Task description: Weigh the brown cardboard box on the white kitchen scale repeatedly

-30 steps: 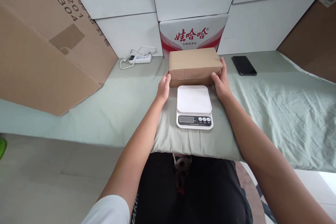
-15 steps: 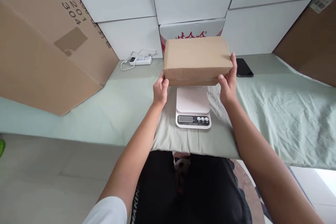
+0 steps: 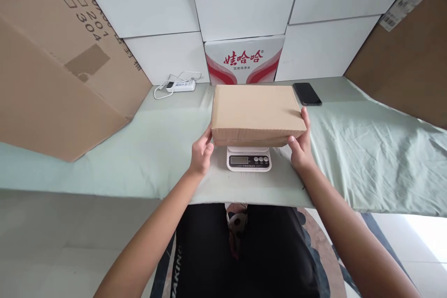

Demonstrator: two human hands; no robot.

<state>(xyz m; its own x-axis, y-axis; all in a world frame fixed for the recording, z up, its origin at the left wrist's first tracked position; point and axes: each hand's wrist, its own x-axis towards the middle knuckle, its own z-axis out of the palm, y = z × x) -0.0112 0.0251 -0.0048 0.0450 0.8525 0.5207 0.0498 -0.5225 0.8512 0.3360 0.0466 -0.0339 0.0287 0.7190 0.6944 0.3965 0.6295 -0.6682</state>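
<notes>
Between my hands is a closed brown cardboard box (image 3: pixel 256 109), held roughly level. My left hand (image 3: pixel 201 152) grips its left end, thumb at the near corner. At the right end, my right hand (image 3: pixel 301 145) has its fingers along the side and its thumb on the front lower edge. Directly under the box lies a white digital kitchen scale (image 3: pixel 249 162). Its display and buttons show in front, while most of its weighing plate is hidden. Whether the box touches the plate I cannot tell.
A pale green cloth (image 3: pixel 157 149) covers the table. Behind stand white panels (image 3: pixel 240 0) and a red-and-white printed carton (image 3: pixel 244 58). A phone (image 3: pixel 307 94) lies back right, a white power strip with cable (image 3: pixel 181 85) back left. Large cardboard sheets (image 3: pixel 52 84) flank both sides.
Both hands have lowered the box toward me over the scale, so it now covers most of the weighing plate. The printed carton behind shows more fully.
</notes>
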